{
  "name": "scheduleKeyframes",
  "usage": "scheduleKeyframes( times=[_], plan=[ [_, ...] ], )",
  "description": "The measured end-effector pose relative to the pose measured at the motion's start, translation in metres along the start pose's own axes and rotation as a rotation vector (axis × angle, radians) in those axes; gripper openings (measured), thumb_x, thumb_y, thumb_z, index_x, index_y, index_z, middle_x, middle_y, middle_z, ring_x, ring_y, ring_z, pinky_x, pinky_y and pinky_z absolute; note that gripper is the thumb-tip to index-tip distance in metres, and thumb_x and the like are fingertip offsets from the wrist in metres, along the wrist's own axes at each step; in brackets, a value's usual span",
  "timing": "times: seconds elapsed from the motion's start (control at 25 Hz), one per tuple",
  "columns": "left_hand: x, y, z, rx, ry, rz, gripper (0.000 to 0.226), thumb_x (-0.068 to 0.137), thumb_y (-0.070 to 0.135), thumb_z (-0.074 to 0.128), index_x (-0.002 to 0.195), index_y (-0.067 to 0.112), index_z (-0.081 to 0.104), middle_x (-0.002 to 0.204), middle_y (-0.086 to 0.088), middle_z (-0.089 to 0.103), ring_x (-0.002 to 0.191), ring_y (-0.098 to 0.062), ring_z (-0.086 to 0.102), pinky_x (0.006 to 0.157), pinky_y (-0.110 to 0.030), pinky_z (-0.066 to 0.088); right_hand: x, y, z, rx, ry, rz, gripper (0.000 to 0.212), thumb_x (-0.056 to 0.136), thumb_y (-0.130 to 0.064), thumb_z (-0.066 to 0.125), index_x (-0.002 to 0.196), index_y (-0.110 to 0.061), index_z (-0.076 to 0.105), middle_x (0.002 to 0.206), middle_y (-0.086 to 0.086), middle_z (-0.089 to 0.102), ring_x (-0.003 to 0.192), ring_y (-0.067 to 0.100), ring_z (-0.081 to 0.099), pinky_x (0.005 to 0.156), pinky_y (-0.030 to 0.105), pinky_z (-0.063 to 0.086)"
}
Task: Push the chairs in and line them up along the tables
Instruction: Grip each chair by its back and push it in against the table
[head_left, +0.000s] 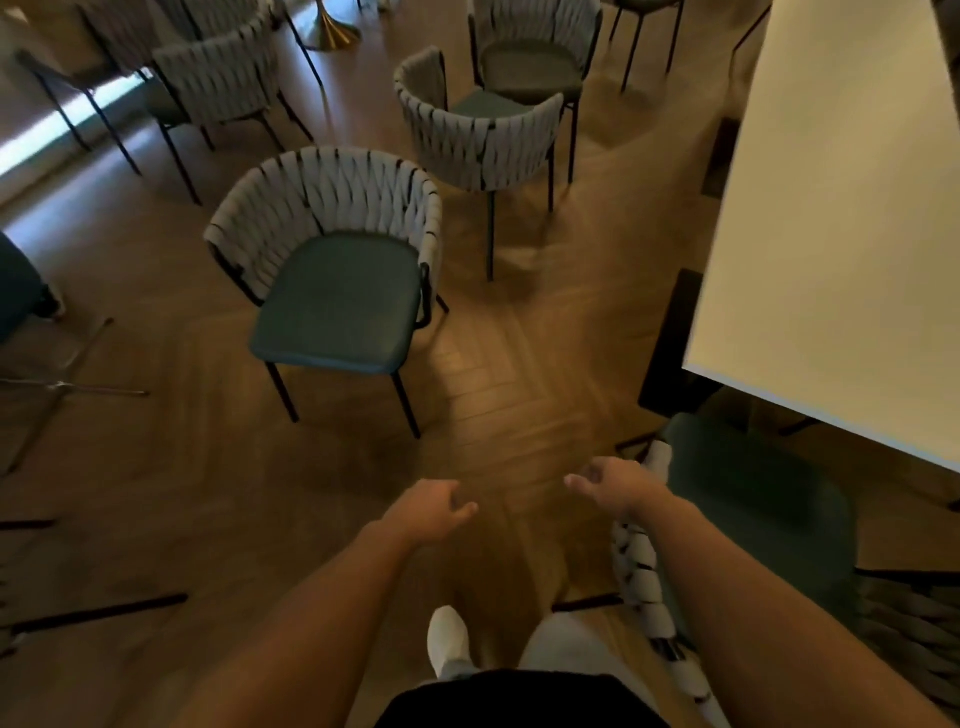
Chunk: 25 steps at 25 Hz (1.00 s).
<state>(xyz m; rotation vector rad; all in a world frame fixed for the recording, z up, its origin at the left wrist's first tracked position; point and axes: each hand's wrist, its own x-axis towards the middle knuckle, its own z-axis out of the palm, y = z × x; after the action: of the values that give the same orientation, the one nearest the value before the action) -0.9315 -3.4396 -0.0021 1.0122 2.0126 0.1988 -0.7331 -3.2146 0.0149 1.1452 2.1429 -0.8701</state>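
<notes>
Herringbone wood floor (498, 374) fills most of the view. White table (841, 218) runs along the right side, its long edge reaching away from the person. Several woven-back chairs with teal seats stand loose on the floor, well apart from the table. The nearest loose chair (337, 291) sits ahead and left of both hands, its curved back turned away and its seat front facing toward the person, slightly angled right. A second chair (478, 130) stands farther off, between the first and the table, its back toward the camera. A third chair (743, 499) is tucked at the table's near end, its woven backrest just beside and partly under the right forearm. The left hand (426, 512) and right hand (613, 483) both hover over the floor with fingers loosely curled, holding nothing. A white shoe (447, 642) shows below.
</notes>
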Motion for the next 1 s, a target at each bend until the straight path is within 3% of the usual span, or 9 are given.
scheduleKeyframes(
  times=[0.2,0.4,0.52,0.84,1.0],
  plan=[
    [0.034,-0.046,-0.059,-0.034,0.016,-0.057,0.048,0.102,0.048,0.054,0.140,0.019,0.059,0.132,-0.005,0.067,0.116,-0.019,0.064,0.096,-0.031,0.051,0.047,-0.056,-0.035,-0.008,-0.010,-0.005,0.075,0.095,-0.066,0.050,0.149,-0.014,0.046,0.147,0.007,0.053,0.132,0.028,0.051,0.107,0.042,0.044],
    [0.083,-0.047,-0.106,-0.026,0.057,-0.083,0.046,0.103,0.046,0.054,0.138,0.018,0.061,0.132,-0.005,0.068,0.121,-0.022,0.063,0.101,-0.036,0.050,0.103,-0.078,-0.081,-0.050,-0.018,-0.008,0.062,0.096,-0.062,0.053,0.137,-0.017,0.056,0.136,0.008,0.060,0.121,0.028,0.057,0.099,0.040,0.048],
    [0.135,-0.048,-0.147,-0.020,0.067,-0.124,0.046,0.102,0.047,0.054,0.137,0.019,0.062,0.130,-0.004,0.069,0.119,-0.021,0.064,0.099,-0.036,0.051,0.159,-0.096,-0.129,-0.106,-0.039,-0.021,0.065,0.097,-0.063,0.051,0.141,-0.015,0.052,0.140,0.008,0.057,0.125,0.028,0.055,0.100,0.038,0.046],
    [0.276,-0.004,-0.266,-0.147,0.181,-0.205,0.043,0.101,0.047,0.058,0.133,0.020,0.065,0.128,0.000,0.070,0.113,-0.017,0.066,0.099,-0.033,0.051,0.294,-0.129,-0.277,-0.168,-0.059,-0.109,0.059,0.096,-0.062,0.052,0.136,-0.019,0.057,0.131,0.005,0.062,0.117,0.025,0.059,0.096,0.039,0.050],
    [0.330,0.017,-0.302,-0.213,0.139,-0.220,0.041,0.102,0.044,0.056,0.135,0.020,0.063,0.131,-0.002,0.068,0.115,-0.018,0.064,0.103,-0.039,0.051,0.349,-0.148,-0.340,-0.231,-0.079,-0.121,0.060,0.097,-0.063,0.049,0.136,-0.018,0.058,0.132,0.006,0.063,0.119,0.026,0.059,0.098,0.039,0.050]
  ],
)
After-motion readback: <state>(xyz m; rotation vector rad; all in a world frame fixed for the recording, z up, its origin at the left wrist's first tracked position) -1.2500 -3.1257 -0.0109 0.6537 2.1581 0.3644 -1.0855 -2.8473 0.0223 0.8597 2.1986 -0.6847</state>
